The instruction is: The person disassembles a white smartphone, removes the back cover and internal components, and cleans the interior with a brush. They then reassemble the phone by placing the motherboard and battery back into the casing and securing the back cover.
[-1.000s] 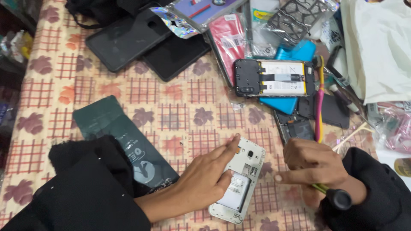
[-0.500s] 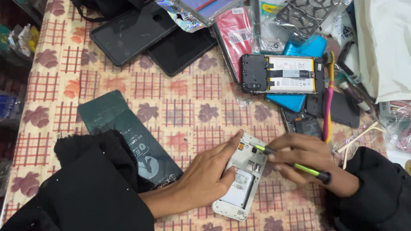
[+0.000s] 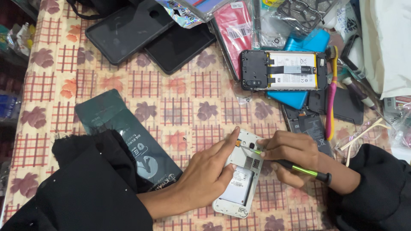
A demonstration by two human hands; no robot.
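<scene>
Left hand (image 3: 209, 171) flat, fingers open on white phone (image 3: 239, 182); right hand (image 3: 295, 156) clamped around screwdriver (image 3: 291, 166).

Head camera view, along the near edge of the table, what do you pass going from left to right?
Black left sleeve → dark green flat packet → left hand → white opened phone → right hand holding a green-and-black screwdriver → black right sleeve.

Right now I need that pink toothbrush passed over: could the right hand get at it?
Probably yes: the pink toothbrush lies uncovered just beyond the right hand, nothing between, though that hand holds a screwdriver.
</scene>
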